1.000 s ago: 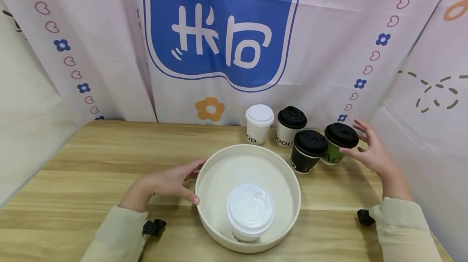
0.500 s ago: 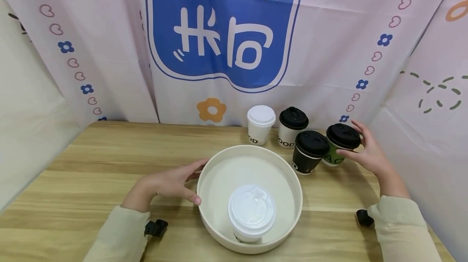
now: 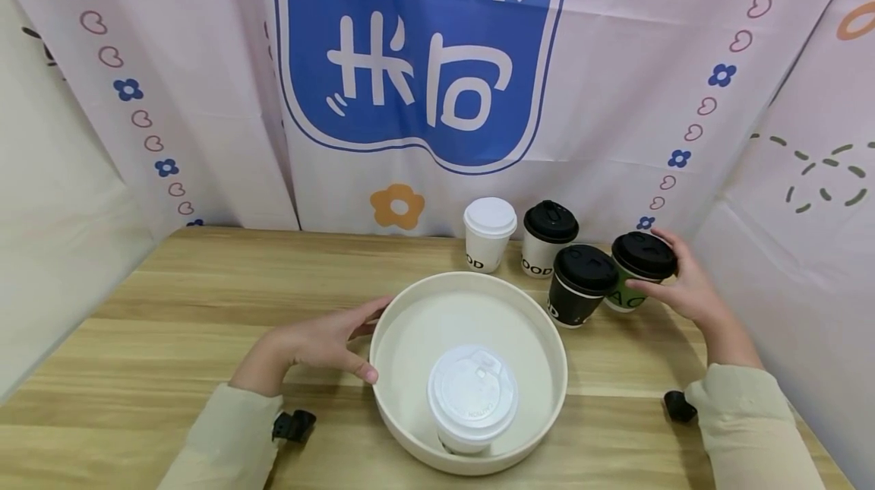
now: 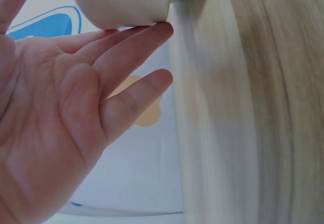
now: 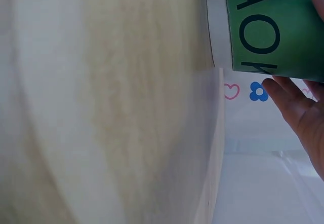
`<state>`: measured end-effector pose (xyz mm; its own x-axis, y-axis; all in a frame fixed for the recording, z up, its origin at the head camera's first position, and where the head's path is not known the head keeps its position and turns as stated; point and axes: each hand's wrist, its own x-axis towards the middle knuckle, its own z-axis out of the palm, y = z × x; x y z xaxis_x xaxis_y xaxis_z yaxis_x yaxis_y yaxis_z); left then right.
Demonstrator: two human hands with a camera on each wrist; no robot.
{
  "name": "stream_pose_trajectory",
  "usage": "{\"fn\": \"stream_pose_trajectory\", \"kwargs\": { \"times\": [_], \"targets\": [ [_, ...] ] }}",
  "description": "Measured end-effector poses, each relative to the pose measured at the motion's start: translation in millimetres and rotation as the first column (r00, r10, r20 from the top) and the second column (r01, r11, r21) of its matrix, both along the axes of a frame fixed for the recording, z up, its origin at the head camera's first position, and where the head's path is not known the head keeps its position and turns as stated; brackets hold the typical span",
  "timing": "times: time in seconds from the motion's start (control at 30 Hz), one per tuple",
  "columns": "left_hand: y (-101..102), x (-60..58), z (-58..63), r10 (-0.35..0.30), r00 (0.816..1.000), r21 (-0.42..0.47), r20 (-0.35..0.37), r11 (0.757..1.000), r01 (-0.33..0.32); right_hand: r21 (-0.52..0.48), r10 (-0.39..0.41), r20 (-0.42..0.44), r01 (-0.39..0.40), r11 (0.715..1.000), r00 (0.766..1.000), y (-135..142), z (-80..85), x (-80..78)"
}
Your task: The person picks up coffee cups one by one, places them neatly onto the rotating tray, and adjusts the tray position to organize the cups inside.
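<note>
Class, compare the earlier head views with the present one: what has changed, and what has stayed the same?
The right hand has moved slightly left and closed in around the green cup, its thumb now farther across the front. The green cup still stands in place. The left hand stays at the tray, with the white cup inside.

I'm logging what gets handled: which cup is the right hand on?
The green cup, farthest right in the head view: the right hand grips it; no other cup is green or gripped.
</note>
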<state>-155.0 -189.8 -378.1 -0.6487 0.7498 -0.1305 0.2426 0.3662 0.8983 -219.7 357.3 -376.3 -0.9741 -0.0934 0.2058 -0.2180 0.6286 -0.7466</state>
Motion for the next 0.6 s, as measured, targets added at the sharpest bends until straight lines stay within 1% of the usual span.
{"fn": "stream_pose_trajectory", "kwargs": {
  "times": [0.27,0.43,0.6],
  "targets": [
    [0.5,0.3,0.8,-0.009,1.0,-0.005,-0.007,1.0,0.009,-0.031,0.009,0.025,-0.008,0.999,1.0,-0.5,-0.8,-0.4],
    [0.5,-0.4,0.1,-0.01,1.0,-0.007,-0.004,1.0,0.01,-0.052,0.014,0.012,-0.013,0.999,1.0,1.8,-3.4,1.3],
    [-0.3,-0.1,-0.4,-0.003,1.0,-0.008,-0.005,1.0,0.003,-0.045,-0.006,-0.009,0.006,0.999,1.0,4.4,-3.5,5.6]
  ]
}}
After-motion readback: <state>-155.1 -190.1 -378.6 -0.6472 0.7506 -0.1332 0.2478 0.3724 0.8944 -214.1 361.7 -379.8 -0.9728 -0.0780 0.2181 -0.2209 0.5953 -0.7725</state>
